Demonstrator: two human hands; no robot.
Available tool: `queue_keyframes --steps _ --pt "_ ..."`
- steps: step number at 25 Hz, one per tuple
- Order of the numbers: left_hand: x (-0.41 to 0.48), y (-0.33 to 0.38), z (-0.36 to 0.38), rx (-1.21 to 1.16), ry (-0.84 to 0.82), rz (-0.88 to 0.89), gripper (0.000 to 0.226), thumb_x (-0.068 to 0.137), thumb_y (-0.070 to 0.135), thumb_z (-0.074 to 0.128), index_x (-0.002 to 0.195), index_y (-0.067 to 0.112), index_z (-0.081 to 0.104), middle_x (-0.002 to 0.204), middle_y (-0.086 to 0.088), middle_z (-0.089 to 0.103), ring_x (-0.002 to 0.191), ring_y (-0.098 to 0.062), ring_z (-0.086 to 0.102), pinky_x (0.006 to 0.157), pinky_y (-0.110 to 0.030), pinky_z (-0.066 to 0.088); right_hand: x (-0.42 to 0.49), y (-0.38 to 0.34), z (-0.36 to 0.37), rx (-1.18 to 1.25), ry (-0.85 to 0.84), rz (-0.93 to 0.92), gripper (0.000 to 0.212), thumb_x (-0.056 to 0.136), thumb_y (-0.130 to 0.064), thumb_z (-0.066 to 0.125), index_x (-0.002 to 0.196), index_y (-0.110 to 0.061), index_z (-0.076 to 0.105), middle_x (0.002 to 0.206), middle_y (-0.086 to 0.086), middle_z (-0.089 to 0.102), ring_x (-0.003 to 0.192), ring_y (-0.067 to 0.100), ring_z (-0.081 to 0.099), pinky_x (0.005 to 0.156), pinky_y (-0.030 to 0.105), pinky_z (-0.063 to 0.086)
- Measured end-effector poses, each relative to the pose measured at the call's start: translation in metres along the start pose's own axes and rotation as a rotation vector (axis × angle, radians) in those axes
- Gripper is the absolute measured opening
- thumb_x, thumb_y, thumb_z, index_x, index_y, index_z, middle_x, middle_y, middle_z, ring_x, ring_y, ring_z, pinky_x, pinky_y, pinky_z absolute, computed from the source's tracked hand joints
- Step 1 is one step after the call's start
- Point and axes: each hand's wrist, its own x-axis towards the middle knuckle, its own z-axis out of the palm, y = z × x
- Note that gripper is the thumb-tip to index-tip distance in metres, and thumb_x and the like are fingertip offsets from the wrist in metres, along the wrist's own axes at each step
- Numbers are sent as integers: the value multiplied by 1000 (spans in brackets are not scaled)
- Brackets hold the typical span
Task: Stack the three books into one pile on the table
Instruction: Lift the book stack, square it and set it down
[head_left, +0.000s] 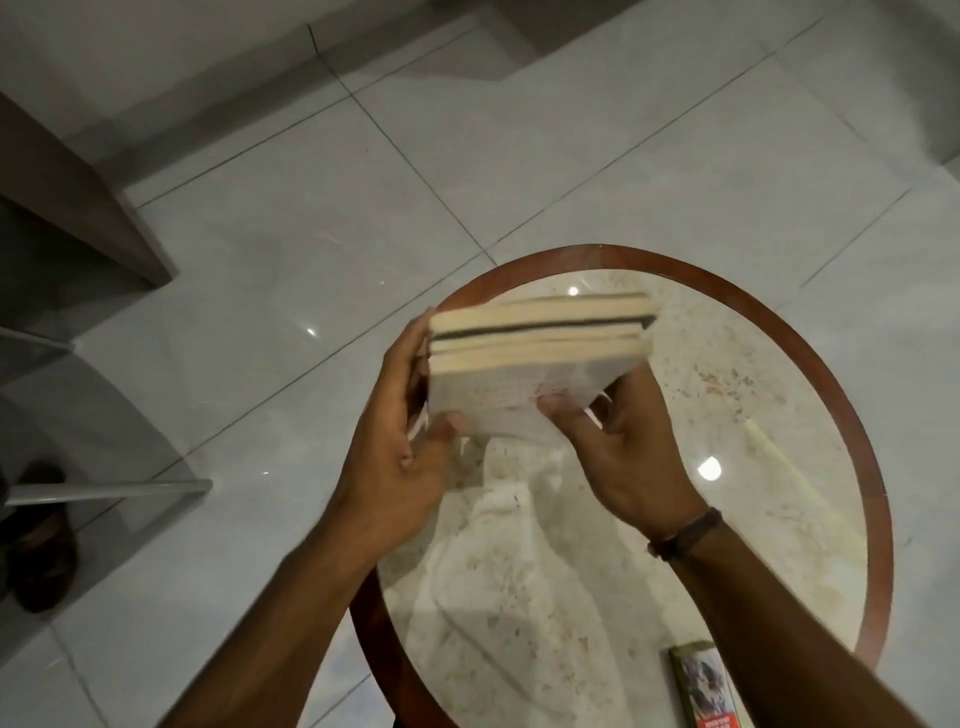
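My left hand (395, 457) and right hand (623, 457) clamp the books (540, 343) from both ends, fingers closed round them, held above the counter (779, 415) to keep edges aligned.

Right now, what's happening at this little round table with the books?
A person is holding a small bundle of books in the air above the round table. The left hand grips the bundle's left end and the right hand supports it from below and the right. It looks like two or three books pressed together, though the blur hides the exact count. Another book lies flat on the table at the near edge, beside the right forearm. So the bundle is not yet set down.
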Motion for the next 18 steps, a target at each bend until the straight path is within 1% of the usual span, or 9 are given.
queue_keyframes --steps 3,6,8,10,12,13,15,16,18 --pt "1 -11 8 77 36 18 62 102 25 57 158 30 33 153 14 52 143 3 48 111 -16 47 -11 4 18 -9 29 -64 50 98 -1 64 144 2 45 132 -6 63 127 -2 59 103 13 48" --pt "5 -27 15 116 80 -80 65 102 17 55 160 27 26 150 9 52 132 15 49 96 -4 47 -9 14 33 -13 15 -15 43 99 8 59 137 -5 44 124 -20 55 116 -23 53 94 1 43" --pt "7 -31 17 130 80 -67 63 103 12 55 158 25 26 145 14 51 129 19 48 95 -1 44 -6 21 33 -20 20 -18 42 99 7 59 135 -8 43 123 -22 54 115 -26 52 93 -1 41" --pt "4 -34 19 193 70 -70 59 106 7 55 158 12 29 141 18 49 123 30 43 93 4 39 -8 30 34 -49 30 -14 40 100 5 58 136 -3 45 124 -22 53 116 -27 50 94 -2 39" --pt "3 -36 21 266 93 -88 58 106 4 54 159 1 30 140 8 50 114 38 40 87 8 37 -9 35 35 -67 27 11 43 100 5 58 137 -9 43 124 -22 52 116 -26 50 94 -1 41" --pt "6 -34 21 283 94 -80 60 105 2 56 158 0 29 141 1 52 113 37 41 86 7 39 -9 35 36 -62 17 29 46 100 4 58 137 -15 41 124 -22 53 116 -24 51 94 1 44" --pt "9 -22 24 295 50 -62 65 102 1 59 158 3 27 139 -2 55 114 32 46 83 4 44 -11 33 31 -47 22 61 49 102 -2 59 137 -29 37 126 -24 55 116 -20 54 92 5 50" --pt "9 -16 27 305 21 -79 65 102 1 60 158 10 27 133 7 55 110 34 45 78 5 44 -14 31 25 -38 37 77 49 102 -5 59 136 -34 36 127 -26 55 116 -19 55 91 7 52" --pt "8 0 42 356 -96 -131 63 104 4 58 148 34 24 120 28 46 103 38 44 71 8 41 -29 29 1 -12 95 131 45 103 -10 59 135 -35 38 128 -26 56 114 -17 59 86 11 56"
